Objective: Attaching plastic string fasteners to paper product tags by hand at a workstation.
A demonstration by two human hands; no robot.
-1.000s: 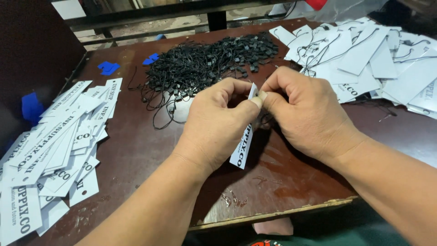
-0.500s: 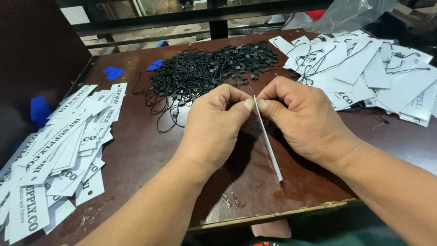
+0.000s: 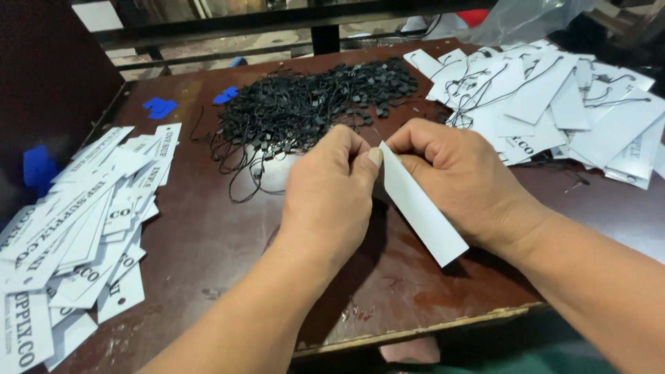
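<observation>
Head view, sole cam.

Landmark: cord heap (image 3: 312, 104), black, centre-rear of table (image 3: 208, 235).

Edges / room:
- Table front edge runs just below both wrists; worn, pale strip along it.
- Bare brown top betw. heap and front edge, mostly taken up by the hands; open strip left of them.
- Left of heap: printed tags (image 3: 76, 221), fanned pile reaching left edge and front-left corner.
- Right of heap: strung tags (image 3: 554, 104), white, some w/ black loops, spread to right edge.
- Behind-left of heap: blue bits (image 3: 161, 107) on table.
- Dark metal rail behind table; dark panel at far left.

Tag (image 3: 422, 208): white, blank side up, in front of heap, held above table, top end at fingertips, lower end slanting down-right toward front edge.

Change vs 0.5 s ago: tag then edge-on, a thin line; now turned flat to cam, broad face showing. Hands in approx. same spot.

Hands:
- Left hand (image 3: 329, 201): back up, fingers curled closed, thumb tip pressed to tag's top-left corner.
- Right hand (image 3: 460, 183): back up, fingers curled, pinching tag's top end from right; knuckles nearly touching left hand.
- Both forearms come in from front edge, converging.
- Cord in grip: cannot tell.
</observation>
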